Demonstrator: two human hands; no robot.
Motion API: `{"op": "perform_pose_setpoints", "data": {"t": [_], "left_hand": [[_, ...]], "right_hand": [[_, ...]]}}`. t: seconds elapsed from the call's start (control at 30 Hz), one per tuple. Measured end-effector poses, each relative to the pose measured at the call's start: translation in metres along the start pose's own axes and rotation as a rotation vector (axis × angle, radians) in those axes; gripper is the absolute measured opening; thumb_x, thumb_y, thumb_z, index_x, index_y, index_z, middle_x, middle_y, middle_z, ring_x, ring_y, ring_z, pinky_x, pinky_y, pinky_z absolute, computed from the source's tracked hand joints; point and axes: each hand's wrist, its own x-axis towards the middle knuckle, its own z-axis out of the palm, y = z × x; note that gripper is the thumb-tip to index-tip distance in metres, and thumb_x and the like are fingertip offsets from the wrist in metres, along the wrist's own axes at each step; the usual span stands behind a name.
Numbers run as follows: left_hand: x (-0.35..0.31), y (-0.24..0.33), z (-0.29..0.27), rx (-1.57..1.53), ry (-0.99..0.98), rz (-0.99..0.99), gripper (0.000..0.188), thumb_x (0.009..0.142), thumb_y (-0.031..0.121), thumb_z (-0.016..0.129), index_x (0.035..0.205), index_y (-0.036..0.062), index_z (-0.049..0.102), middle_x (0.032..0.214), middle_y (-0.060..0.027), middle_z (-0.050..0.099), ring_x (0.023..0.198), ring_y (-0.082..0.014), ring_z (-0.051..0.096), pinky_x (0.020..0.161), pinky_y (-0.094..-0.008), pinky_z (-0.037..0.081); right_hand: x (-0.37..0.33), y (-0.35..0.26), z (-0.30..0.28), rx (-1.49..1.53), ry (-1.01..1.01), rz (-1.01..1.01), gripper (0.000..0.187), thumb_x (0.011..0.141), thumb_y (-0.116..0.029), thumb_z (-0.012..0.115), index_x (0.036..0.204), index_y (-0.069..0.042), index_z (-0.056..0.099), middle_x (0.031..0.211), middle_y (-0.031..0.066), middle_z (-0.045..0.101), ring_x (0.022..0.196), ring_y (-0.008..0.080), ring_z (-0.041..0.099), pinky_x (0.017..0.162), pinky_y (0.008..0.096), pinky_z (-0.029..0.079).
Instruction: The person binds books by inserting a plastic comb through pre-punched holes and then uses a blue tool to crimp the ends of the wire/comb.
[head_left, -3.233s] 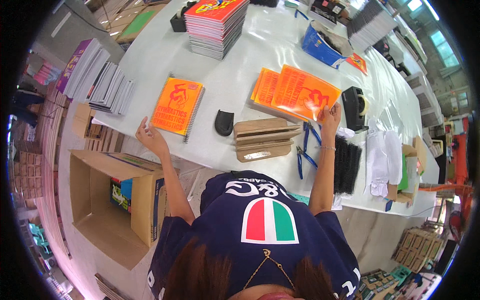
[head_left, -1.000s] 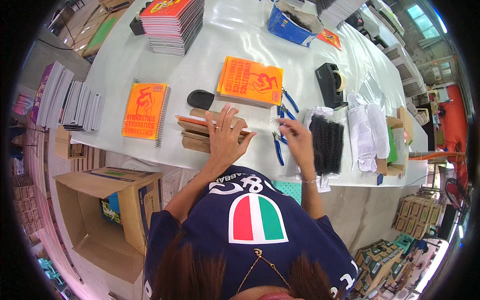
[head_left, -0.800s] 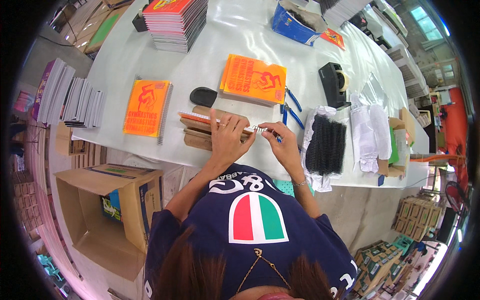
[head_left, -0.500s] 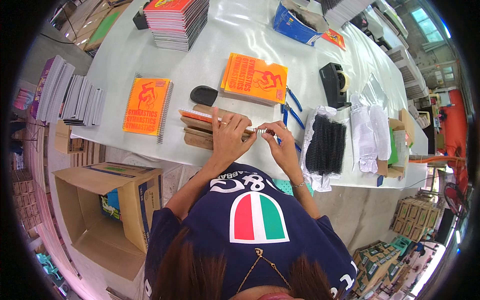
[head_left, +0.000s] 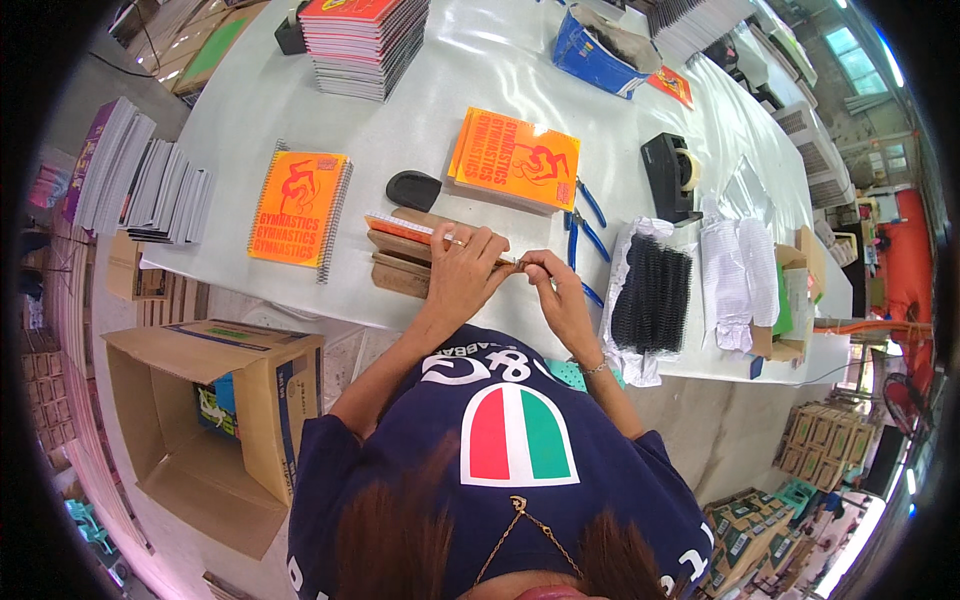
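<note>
My left hand (head_left: 463,268) is closed over an orange notebook (head_left: 400,226) that stands on edge in a brown wooden holder (head_left: 402,278) at the table's near edge. Just right of it, my right hand (head_left: 557,292) pinches at the notebook's end. A bit of thin spiral coil (head_left: 513,263) shows between the two hands, mostly covered by my fingers. Beyond them lies a small stack of orange notebooks (head_left: 515,160). One spiral-bound orange notebook (head_left: 298,207) lies flat to the left. Blue-handled pliers (head_left: 588,225) rest close to my right hand.
A black oval object (head_left: 413,188) lies behind the holder. Black spiral coils (head_left: 652,298) sit on white wrapping at right, near a black tape dispenser (head_left: 669,178). Farther back are a tall notebook stack (head_left: 365,50) and a blue box (head_left: 600,55). An open carton (head_left: 270,400) stands lower left.
My right hand has shifted slightly, its fingers more curled, and less of the coil shows between the hands. The left hand keeps its hold. The view has moved a little.
</note>
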Motion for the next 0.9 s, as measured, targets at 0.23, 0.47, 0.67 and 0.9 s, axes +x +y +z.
{"op": "perform_pose_setpoints", "data": {"t": [0.23, 0.47, 0.67, 0.9], "left_hand": [[-0.003, -0.007, -0.009, -0.069, -0.027, 0.149, 0.026, 0.081, 0.036, 0.067, 0.101, 0.0193, 0.063, 0.101, 0.0005, 0.059, 0.103, -0.0152, 0.054, 0.097, -0.0453, 0.027], [-0.004, -0.018, 0.006, -0.167, 0.003, 0.256, 0.022, 0.080, 0.025, 0.071, 0.099, 0.0174, 0.064, 0.099, 0.0026, 0.064, 0.097, -0.0130, 0.059, 0.095, -0.0393, 0.031], [-0.003, -0.017, 0.010, -0.149, 0.099, 0.297, 0.021, 0.082, 0.029, 0.070, 0.097, 0.0160, 0.063, 0.094, 0.0029, 0.063, 0.093, -0.0117, 0.059, 0.094, -0.0394, 0.032], [-0.004, -0.015, 0.003, -0.155, 0.050, 0.276, 0.022, 0.080, 0.027, 0.072, 0.097, 0.0158, 0.065, 0.096, 0.0024, 0.064, 0.097, -0.0123, 0.059, 0.097, -0.0404, 0.032]], "right_hand": [[0.010, 0.005, -0.024, 0.102, -0.389, 0.229, 0.032, 0.102, -0.026, 0.044, 0.097, -0.002, 0.063, 0.073, 0.0080, 0.059, 0.064, 0.0149, 0.057, 0.063, 0.0301, 0.045], [0.101, 0.027, -0.017, 0.032, -0.440, -0.102, 0.023, 0.100, -0.019, 0.050, 0.099, 0.000, 0.064, 0.087, 0.0077, 0.063, 0.073, 0.0156, 0.060, 0.068, 0.0292, 0.050], [0.163, 0.033, 0.072, -0.313, -0.624, -0.532, 0.044, 0.084, 0.000, 0.062, 0.126, -0.012, 0.054, 0.129, 0.0123, 0.051, 0.113, 0.0276, 0.054, 0.090, 0.0367, 0.050], [0.193, 0.043, 0.124, -0.746, -0.667, -0.794, 0.067, 0.070, -0.001, 0.071, 0.128, -0.029, 0.053, 0.137, 0.0122, 0.042, 0.119, 0.0349, 0.048, 0.099, 0.0437, 0.046]]}}
